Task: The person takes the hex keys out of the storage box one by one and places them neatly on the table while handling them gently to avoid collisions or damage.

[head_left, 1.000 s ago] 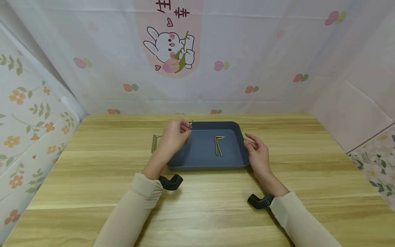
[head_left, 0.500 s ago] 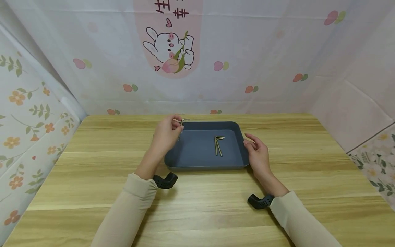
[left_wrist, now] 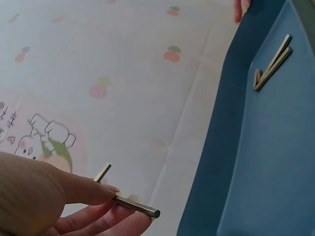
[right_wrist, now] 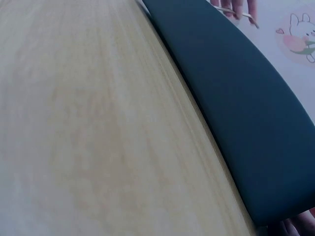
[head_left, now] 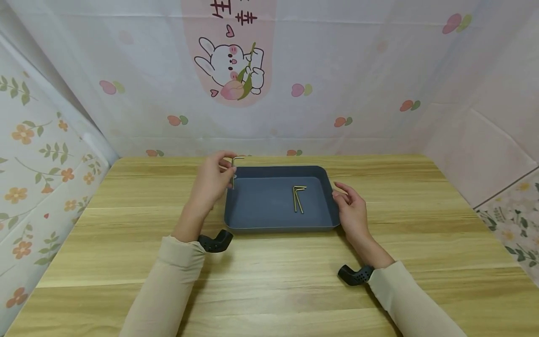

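My left hand (head_left: 212,180) pinches a brass-coloured L-shaped hex key (left_wrist: 140,205) between thumb and fingers. It holds the key above the left end of a dark blue-grey tray (head_left: 261,206), long arm hanging down and short arm pointing right in the head view. Two more hex keys (head_left: 297,199) lie overlapping on the tray floor, right of its middle. My right hand (head_left: 351,208) holds the tray's right side by the rim with curled fingers. In the right wrist view only some of its fingers (right_wrist: 298,226) show, dark, at the tray's end.
The tray rests on a wood-grain table (head_left: 269,281). A white printed cloth (head_left: 358,61) hangs behind the table's back edge. Each wrist wears a black camera mount, the left one (head_left: 216,241) close to the tray's front left corner.
My left hand has moved left with the hex key, which has turned from end-on to hanging upright. The hex keys on the table at left are now hidden behind it. My right hand stays.
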Available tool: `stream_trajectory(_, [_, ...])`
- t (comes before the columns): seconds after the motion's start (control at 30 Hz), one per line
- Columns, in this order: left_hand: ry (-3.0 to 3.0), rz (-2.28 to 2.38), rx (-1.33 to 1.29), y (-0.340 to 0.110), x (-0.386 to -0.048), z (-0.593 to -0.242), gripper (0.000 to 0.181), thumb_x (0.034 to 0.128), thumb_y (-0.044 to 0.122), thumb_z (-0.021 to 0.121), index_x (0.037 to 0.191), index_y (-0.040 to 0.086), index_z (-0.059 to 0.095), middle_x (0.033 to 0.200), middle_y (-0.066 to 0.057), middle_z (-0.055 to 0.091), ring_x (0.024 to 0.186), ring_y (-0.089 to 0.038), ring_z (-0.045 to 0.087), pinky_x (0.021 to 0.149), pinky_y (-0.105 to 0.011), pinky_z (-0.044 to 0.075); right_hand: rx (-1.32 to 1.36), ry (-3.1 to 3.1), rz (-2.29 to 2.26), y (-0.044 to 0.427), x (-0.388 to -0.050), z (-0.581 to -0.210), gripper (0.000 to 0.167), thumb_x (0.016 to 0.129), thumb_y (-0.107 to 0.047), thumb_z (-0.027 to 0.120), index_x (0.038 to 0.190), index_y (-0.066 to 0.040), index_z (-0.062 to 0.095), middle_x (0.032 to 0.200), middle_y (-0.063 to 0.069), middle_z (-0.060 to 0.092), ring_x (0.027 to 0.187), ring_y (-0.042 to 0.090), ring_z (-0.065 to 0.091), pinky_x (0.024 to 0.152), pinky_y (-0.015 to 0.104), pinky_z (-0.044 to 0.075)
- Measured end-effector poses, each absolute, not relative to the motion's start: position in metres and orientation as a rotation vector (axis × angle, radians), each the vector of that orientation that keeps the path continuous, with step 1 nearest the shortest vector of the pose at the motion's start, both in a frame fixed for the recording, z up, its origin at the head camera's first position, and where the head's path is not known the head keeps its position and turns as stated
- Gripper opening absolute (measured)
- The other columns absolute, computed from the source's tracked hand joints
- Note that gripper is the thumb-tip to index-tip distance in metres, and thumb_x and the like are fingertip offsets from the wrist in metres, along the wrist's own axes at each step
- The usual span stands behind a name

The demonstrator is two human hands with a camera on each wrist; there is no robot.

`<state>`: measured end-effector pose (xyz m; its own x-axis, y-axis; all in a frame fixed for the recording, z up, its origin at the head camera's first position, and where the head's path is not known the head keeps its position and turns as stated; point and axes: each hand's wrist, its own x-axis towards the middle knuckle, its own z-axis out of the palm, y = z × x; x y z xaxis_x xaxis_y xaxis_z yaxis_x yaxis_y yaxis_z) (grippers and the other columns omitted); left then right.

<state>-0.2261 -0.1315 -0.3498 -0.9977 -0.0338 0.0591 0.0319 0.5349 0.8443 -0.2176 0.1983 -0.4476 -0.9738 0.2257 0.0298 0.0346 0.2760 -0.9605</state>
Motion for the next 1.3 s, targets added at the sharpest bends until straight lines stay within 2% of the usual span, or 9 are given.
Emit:
stream_trajectory(0.1, [-2.680, -1.487, 0.021, -0.139, -0.227, -0.349, 0.038, 0.1005, 0.005, 0.059, 0.138, 0.008, 0.060, 0.112, -0.018, 0.060, 0.098, -0.035, 0.070, 0.076, -0.047, 0.062, -0.247, -2.364, 1.793, 0.198, -0.218, -0.447, 0.038, 0.105, -0.015, 0.054, 0.142, -0.012, 0.058, 0.132, 0.022, 0.066, 0.100, -0.006, 0.061, 0.085, 0.007, 0.046])
stream_trajectory(0.17, [-2.674, -1.476, 0.040, -0.144, -0.227, -0.348, 0.038, 0.1006, 0.005, 0.059, 0.138, 0.007, 0.060, 0.113, -0.018, 0.060, 0.099, -0.035, 0.070, 0.073, -0.042, 0.063, -0.251, -2.358, 1.802, 0.198, -0.218, -0.447, 0.038, 0.105, -0.014, 0.054, 0.142, -0.011, 0.058, 0.132, 0.022, 0.066, 0.101, -0.005, 0.061, 0.085, 0.006, 0.046])
stream_trajectory(0.37, [-2.671, -1.364, 0.101, -0.157, -0.228, -0.351, 0.037, 0.1004, 0.005, 0.057, 0.137, 0.005, 0.061, 0.110, -0.019, 0.063, 0.075, -0.032, 0.068, 0.058, -0.024, 0.054, -0.249, -2.369, 1.802, 0.199, -0.218, -0.446, 0.038, 0.105, -0.015, 0.053, 0.143, -0.012, 0.057, 0.133, 0.022, 0.065, 0.103, -0.004, 0.061, 0.087, 0.006, 0.045])
stream_trajectory(0.57, [-2.700, -1.270, 0.150, -0.168, -0.232, -0.359, 0.034, 0.0982, 0.004, 0.060, 0.132, 0.002, 0.063, 0.106, -0.021, 0.066, 0.062, -0.017, 0.061, 0.056, -0.022, 0.052, -0.245, -2.380, 1.792, 0.198, -0.217, -0.446, 0.039, 0.106, -0.017, 0.053, 0.144, -0.012, 0.057, 0.135, 0.022, 0.064, 0.103, -0.006, 0.060, 0.087, 0.006, 0.045])
stream_trajectory(0.87, [-2.762, -1.224, 0.183, -0.184, -0.238, -0.373, 0.031, 0.0962, 0.001, 0.059, 0.126, -0.002, 0.066, 0.104, -0.022, 0.067, 0.067, -0.019, 0.063, 0.054, -0.021, 0.052, -0.246, -2.379, 1.798, 0.198, -0.217, -0.445, 0.039, 0.106, -0.016, 0.052, 0.144, -0.012, 0.056, 0.135, 0.022, 0.064, 0.104, -0.005, 0.060, 0.087, 0.006, 0.045])
stream_trajectory(1.07, [-2.800, -1.179, 0.148, -0.192, -0.241, -0.383, 0.031, 0.0938, -0.002, 0.057, 0.122, -0.004, 0.068, 0.096, -0.021, 0.068, 0.066, -0.018, 0.058, 0.054, -0.022, 0.045, -0.246, -2.380, 1.796, 0.198, -0.217, -0.446, 0.039, 0.106, -0.016, 0.053, 0.144, -0.012, 0.056, 0.135, 0.022, 0.064, 0.102, -0.007, 0.060, 0.087, 0.006, 0.045])
stream_trajectory(1.17, [-2.826, -1.148, 0.132, -0.194, -0.242, -0.388, 0.032, 0.0924, -0.003, 0.055, 0.120, -0.004, 0.070, 0.095, -0.022, 0.070, 0.073, -0.022, 0.059, 0.058, -0.024, 0.041, -0.250, -2.380, 1.799, 0.198, -0.217, -0.446, 0.039, 0.106, -0.016, 0.053, 0.144, -0.012, 0.057, 0.135, 0.021, 0.065, 0.102, -0.007, 0.060, 0.086, 0.006, 0.045])
stream_trajectory(1.3, [-2.865, -1.143, 0.126, -0.197, -0.243, -0.393, 0.031, 0.0923, -0.002, 0.056, 0.119, -0.004, 0.071, 0.101, -0.026, 0.072, 0.087, -0.031, 0.065, 0.063, -0.024, 0.043, -0.253, -2.374, 1.805, 0.198, -0.217, -0.445, 0.038, 0.105, -0.015, 0.053, 0.143, -0.012, 0.057, 0.134, 0.022, 0.065, 0.102, -0.006, 0.060, 0.085, 0.006, 0.045])
